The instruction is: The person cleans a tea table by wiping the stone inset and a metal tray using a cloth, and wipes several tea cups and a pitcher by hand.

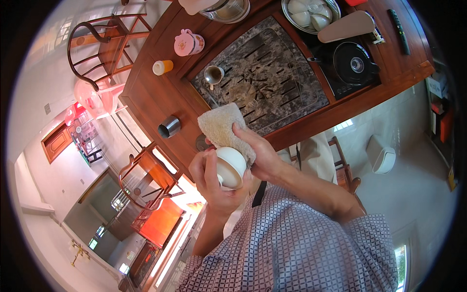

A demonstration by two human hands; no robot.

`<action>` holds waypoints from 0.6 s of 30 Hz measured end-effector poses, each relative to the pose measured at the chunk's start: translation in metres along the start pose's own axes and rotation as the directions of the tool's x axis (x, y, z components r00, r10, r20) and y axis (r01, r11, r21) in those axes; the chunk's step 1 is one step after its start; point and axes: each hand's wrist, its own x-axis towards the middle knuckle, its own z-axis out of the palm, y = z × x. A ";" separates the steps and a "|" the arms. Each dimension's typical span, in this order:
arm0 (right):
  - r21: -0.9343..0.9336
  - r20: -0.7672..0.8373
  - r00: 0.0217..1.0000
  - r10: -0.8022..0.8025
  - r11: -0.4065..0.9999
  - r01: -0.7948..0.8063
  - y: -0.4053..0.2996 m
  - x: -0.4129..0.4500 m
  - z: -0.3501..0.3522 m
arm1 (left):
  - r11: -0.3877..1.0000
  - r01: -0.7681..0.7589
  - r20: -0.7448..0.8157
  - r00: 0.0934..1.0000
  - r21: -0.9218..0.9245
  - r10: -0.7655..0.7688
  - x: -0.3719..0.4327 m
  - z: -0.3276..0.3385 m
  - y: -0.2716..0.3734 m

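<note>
My left hand (219,186) grips a small white ceramic bowl (233,160), tilted on its side, its fingers around the rim. A small white knob-like part shows near the fingers; I cannot tell whether it belongs to the bowl. A cream terry cloth (222,122) is held in my right hand (262,151), thumb on top, and it lies against the bowl's outer side. Both hands are above the near edge of a wooden tea table (149,95). Just beyond them lies a dark stone-patterned tea tray (288,73) with drain slots, bearing a transparent glass piece (242,93) and a small shiny cup (213,75).
Left of the tray stand a dark metallic cylinder (169,126), a yellow container with a white lid (162,67) and a pink mug (189,43). At right are a black kettle (352,64), a metal bowl (335,7) of white cups and a tapered beige object (346,27). Wooden chairs (109,51) stand beyond.
</note>
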 end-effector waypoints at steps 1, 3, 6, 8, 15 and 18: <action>0.003 0.000 1.000 0.006 1.000 -0.006 0.001 0.002 0.003 | 1.000 0.005 0.001 1.000 0.004 -0.005 -0.001 -0.001 0.000; -0.047 -0.107 0.993 0.048 0.997 -0.053 0.001 0.006 0.007 | 0.999 -0.021 0.020 1.000 0.028 0.021 -0.002 -0.001 -0.001; -0.027 -0.042 0.994 0.100 0.994 -0.101 0.002 0.018 0.006 | 1.000 -0.004 0.026 1.000 0.030 0.004 -0.008 -0.002 0.002; 0.007 0.018 0.993 0.121 0.993 -0.121 0.002 0.027 0.007 | 0.999 -0.020 0.041 0.999 0.027 0.019 -0.011 0.000 0.003; 0.218 0.185 0.968 0.170 0.953 -0.209 0.000 0.048 0.000 | 0.998 0.062 0.042 0.997 -0.030 -0.061 -0.039 -0.020 -0.010; 0.228 0.222 0.972 0.070 0.966 -0.121 -0.013 0.047 -0.009 | 0.994 0.103 0.021 0.994 0.034 -0.103 -0.037 -0.033 -0.024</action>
